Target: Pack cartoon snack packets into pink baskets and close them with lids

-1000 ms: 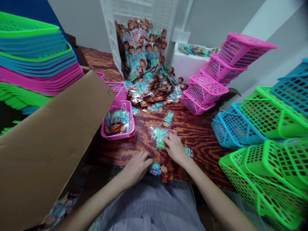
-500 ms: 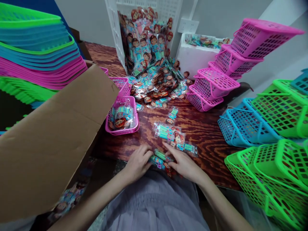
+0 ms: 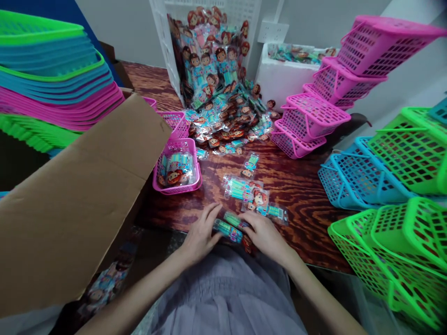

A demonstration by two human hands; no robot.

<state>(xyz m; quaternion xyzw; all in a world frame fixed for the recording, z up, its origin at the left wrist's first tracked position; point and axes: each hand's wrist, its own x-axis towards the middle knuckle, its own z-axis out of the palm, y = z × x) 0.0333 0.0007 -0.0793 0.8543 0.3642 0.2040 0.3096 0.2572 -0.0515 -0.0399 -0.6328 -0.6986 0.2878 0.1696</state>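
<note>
Near the table's front edge, small clear packets [image 3: 228, 229] with green-blue contents and a printed cartoon figure lie between my two hands. My left hand [image 3: 202, 232] grips their left end, thumb in front and fingers behind. My right hand [image 3: 263, 233] closes around their right end, by the figure's brown-haired head. Just beyond my right hand, several similar packets [image 3: 240, 188] lie flat on the table, and one more packet [image 3: 252, 163] lies farther back. To the left, a pink basket [image 3: 198, 179] holds packets of the same kind.
A large packet pile [image 3: 226, 116] spills from a white crate [image 3: 163, 51] at the back. Beside it stands a white foam box [image 3: 279, 77]. Pink baskets [image 3: 314, 114], blue baskets [image 3: 349, 181] and green baskets [image 3: 380, 251] stack up on the right. A cardboard flap [image 3: 87, 186] juts in from the left.
My right hand's fingers, stretched toward the flat packets before, have drawn in around the right end of the held packets. My left fingers have extended farther along the left end.
</note>
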